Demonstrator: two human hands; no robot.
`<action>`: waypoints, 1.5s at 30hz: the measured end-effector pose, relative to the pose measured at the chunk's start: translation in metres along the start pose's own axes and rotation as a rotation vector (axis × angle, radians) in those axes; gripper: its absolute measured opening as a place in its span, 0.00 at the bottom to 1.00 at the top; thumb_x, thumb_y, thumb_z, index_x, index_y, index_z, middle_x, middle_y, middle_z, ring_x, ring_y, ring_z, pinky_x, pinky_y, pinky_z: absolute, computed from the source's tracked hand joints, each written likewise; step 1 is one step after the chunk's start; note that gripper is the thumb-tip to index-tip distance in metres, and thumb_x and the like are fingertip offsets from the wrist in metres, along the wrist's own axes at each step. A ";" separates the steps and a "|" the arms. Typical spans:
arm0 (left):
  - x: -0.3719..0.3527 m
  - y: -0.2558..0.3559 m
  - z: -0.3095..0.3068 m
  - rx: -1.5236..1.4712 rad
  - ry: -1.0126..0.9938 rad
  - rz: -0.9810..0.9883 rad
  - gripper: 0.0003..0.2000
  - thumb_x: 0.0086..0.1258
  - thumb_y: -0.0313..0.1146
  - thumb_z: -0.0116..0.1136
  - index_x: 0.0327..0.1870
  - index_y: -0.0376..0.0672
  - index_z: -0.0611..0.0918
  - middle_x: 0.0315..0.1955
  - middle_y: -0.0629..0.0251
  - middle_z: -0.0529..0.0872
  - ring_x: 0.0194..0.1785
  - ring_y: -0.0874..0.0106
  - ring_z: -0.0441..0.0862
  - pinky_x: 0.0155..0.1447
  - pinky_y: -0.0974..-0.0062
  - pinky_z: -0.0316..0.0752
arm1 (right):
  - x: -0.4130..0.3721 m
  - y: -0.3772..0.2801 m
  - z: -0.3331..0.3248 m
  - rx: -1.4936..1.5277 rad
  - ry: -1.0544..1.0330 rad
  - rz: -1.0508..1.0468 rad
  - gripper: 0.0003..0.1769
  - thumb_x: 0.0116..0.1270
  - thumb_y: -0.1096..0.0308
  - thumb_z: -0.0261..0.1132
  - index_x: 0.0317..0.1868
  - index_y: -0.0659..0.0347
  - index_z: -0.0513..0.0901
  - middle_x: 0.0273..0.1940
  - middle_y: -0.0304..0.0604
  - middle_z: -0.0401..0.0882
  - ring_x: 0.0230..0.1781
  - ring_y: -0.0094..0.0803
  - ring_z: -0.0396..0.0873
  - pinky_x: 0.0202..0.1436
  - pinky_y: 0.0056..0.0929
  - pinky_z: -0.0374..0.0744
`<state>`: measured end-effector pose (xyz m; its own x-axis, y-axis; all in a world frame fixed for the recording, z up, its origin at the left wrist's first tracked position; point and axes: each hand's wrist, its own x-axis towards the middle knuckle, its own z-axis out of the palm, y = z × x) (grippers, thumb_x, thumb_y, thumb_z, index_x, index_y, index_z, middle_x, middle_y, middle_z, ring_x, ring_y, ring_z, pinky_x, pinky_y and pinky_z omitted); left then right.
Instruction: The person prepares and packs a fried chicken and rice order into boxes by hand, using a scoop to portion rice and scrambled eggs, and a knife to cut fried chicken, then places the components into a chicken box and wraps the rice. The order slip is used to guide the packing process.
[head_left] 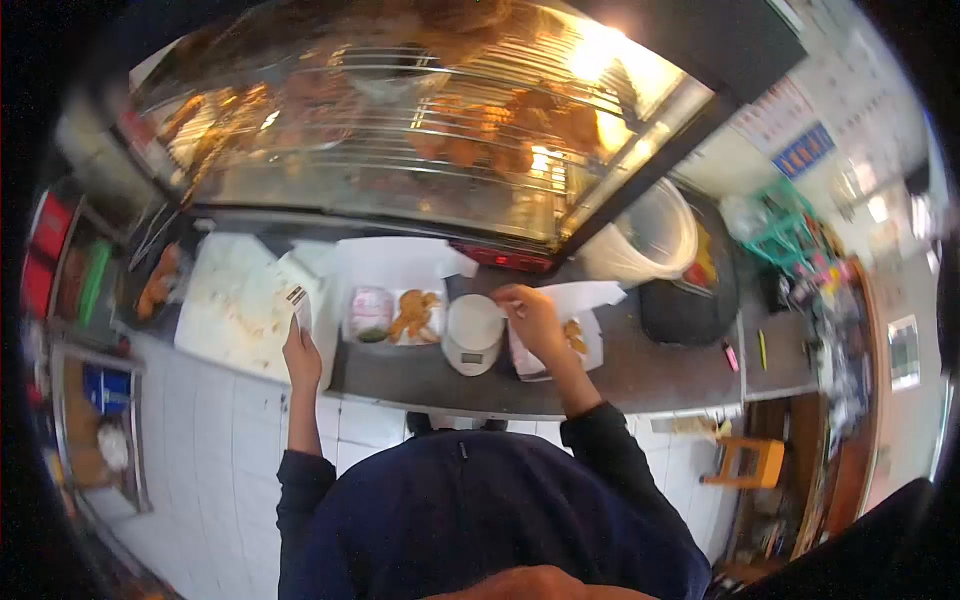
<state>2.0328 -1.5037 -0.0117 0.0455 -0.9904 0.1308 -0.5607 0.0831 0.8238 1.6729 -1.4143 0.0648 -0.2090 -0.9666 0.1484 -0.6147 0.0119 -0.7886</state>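
Observation:
My left hand (301, 352) is closed around a flat pale thing with dark print (298, 298), beside a stained white cutting board (215, 325). What exactly it is, I cannot make out. My right hand (535, 318) reaches over an open white box (590, 352) with some golden fried food (574, 335) inside. Its fingertips are pinched together near a round-topped white scale (474, 325); whatever they hold is too small to tell. Left of the scale, another open paper box (390, 256) contains fried chicken pieces (412, 316) and a pinkish-white wrapped packet (369, 308).
A lit glass display case (380, 190) with browned food on racks stands along the back. To its right are a translucent white bucket (650, 240) and a dark round-edged board (690, 315). A pink marker (730, 356) and a yellow pen (762, 350) lie at the counter's right.

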 end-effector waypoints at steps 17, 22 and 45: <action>-0.009 0.033 0.142 0.348 -0.198 0.099 0.17 0.57 0.29 0.48 0.48 0.32 0.71 0.30 0.43 0.77 0.36 0.48 0.75 0.37 0.58 0.69 | -0.170 0.205 -0.138 -0.247 0.392 0.479 0.13 0.51 0.69 0.59 0.37 0.64 0.77 0.32 0.54 0.78 0.33 0.47 0.77 0.37 0.35 0.75; -0.051 0.062 0.186 0.399 -0.234 0.201 0.14 0.57 0.31 0.48 0.40 0.31 0.73 0.34 0.41 0.76 0.41 0.47 0.73 0.44 0.56 0.67 | -0.195 0.260 -0.210 -0.171 0.284 0.492 0.15 0.51 0.68 0.61 0.39 0.66 0.76 0.33 0.53 0.78 0.33 0.40 0.79 0.35 0.36 0.76; -0.218 0.210 0.170 0.413 -0.258 -0.048 0.12 0.54 0.28 0.48 0.37 0.31 0.76 0.31 0.45 0.78 0.39 0.52 0.76 0.42 0.63 0.69 | -0.260 0.360 -0.381 0.137 -0.008 0.794 0.09 0.52 0.80 0.50 0.35 0.74 0.70 0.20 0.53 0.74 0.16 0.39 0.77 0.15 0.30 0.77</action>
<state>1.7648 -1.2896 0.0392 -0.0975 -0.9915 -0.0857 -0.8466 0.0374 0.5310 1.2160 -1.0609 -0.0306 -0.5387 -0.6847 -0.4909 -0.1863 0.6650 -0.7232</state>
